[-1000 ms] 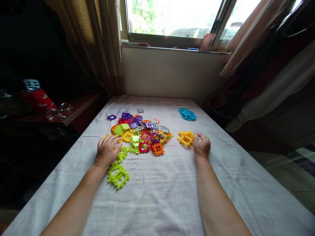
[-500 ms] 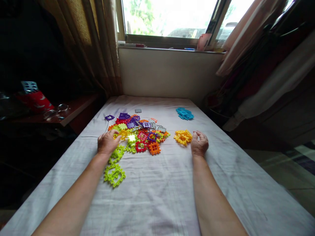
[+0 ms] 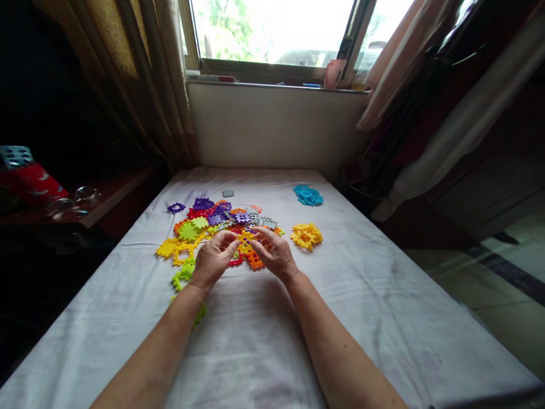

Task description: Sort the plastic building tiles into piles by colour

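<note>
Over the near side of a mixed pile of interlocking plastic pieces (image 3: 203,211), the left hand (image 3: 212,260) and the right hand (image 3: 276,254) come close together, a yellow windowed piece (image 3: 246,241) between them. Each hand pinches it between thumb and fingertips — the left at its left edge, the right at its right edge. Both forearms reach in from the near side, with a wedge of pale cloth (image 3: 251,341) showing between them.

Left of the left hand, a solid yellow square piece (image 3: 167,248) lies at the pile's left margin; lime-green pieces (image 3: 184,274) trail toward the near side, partly hidden by the left forearm. Beyond the right hand's knuckles, past a strip of cloth, sits a yellow heap (image 3: 306,236), with a blue heap (image 3: 308,195) farther off, near the far right corner. A purple ring-shaped piece (image 3: 176,208) and a grey piece (image 3: 228,193) lie apart from the pile, toward the left edge and the far edge respectively.

The widest open room is on the right, where cloth stretches from the right forearm to the slanting right edge. At the far edge the surface meets a pale wall (image 3: 272,125); beyond the left edge stands a dark reddish-brown table (image 3: 113,196) — eyeglasses (image 3: 72,201) rest near its corner.
</note>
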### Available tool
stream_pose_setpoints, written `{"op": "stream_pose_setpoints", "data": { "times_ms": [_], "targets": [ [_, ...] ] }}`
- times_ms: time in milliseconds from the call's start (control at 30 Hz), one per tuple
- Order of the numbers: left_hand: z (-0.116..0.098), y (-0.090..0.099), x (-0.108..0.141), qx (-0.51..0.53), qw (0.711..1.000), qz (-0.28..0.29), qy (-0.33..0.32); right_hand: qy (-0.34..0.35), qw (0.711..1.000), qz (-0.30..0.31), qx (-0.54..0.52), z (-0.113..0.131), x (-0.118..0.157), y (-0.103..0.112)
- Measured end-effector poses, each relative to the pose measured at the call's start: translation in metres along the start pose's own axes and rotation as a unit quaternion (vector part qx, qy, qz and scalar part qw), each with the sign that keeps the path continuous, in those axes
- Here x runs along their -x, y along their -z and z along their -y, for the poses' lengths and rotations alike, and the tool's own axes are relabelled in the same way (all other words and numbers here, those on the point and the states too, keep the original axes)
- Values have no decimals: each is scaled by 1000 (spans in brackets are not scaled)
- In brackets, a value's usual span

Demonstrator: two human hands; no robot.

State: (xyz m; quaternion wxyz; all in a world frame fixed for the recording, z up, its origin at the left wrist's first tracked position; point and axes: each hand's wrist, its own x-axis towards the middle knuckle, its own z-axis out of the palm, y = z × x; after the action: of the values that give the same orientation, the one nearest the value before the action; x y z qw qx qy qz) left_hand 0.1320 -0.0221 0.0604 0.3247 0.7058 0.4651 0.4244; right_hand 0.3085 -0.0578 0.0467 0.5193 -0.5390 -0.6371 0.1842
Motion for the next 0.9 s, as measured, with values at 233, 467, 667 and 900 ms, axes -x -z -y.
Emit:
{"op": "stream_pose_setpoints", "data": {
  "times_ms": [233,467,667,900],
  "targets": [
    [6,15,7,-122,991,4,-63,-67,995,-55,-51,-22,-7,14],
    [54,79,40,-352,924,38,-145,-254,899,-311,177,-83,3,120],
    [85,103,71,-452,867,154,-144,-352,857,-256,274,-104,16,129],
    [76,87,55,-453,884,58,-95,-274,855,-288,334,-115,18,110]
  ]
}}
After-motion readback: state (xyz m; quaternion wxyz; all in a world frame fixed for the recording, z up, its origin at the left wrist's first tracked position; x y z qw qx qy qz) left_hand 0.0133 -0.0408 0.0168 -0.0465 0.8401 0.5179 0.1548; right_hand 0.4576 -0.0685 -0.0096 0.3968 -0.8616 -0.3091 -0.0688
